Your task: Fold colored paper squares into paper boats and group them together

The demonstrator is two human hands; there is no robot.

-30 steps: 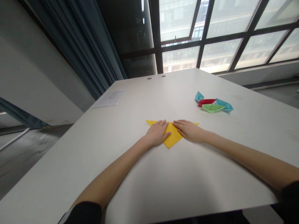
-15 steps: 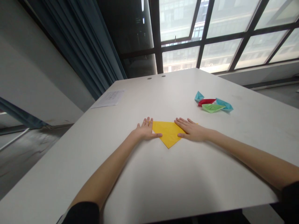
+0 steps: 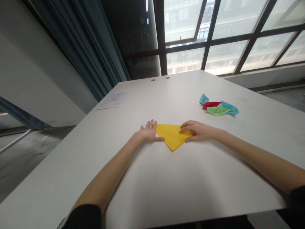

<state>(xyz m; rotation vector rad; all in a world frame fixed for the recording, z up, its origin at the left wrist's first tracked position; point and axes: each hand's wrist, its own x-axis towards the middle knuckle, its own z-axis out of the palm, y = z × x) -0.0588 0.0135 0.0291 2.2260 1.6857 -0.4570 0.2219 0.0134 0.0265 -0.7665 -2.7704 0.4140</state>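
Observation:
A folded sheet of yellow origami paper point(image 3: 172, 136) lies on the white table with its point toward me. My left hand point(image 3: 149, 134) is flat on its left corner, fingers stretched and thumb out along the lower left edge. At the right side, my right hand point(image 3: 199, 131) has curled fingers on top of the paper and its thumb at the lower right edge, gripping that corner. The right tip of the sheet is hidden under this hand.
Beyond my right hand sit several folded paper boats: a green one point(image 3: 218, 111), a red one point(image 3: 211, 105) and blue ones point(image 3: 230, 107). A printed sheet point(image 3: 111, 100) lies at the table's left edge. Windows and a blue curtain point(image 3: 88, 41) stand behind the table point(image 3: 152, 181).
My right hand has gone from lying flat to curled fingers gripping the paper's right side, shifting slightly right. My left hand stays pressed in place.

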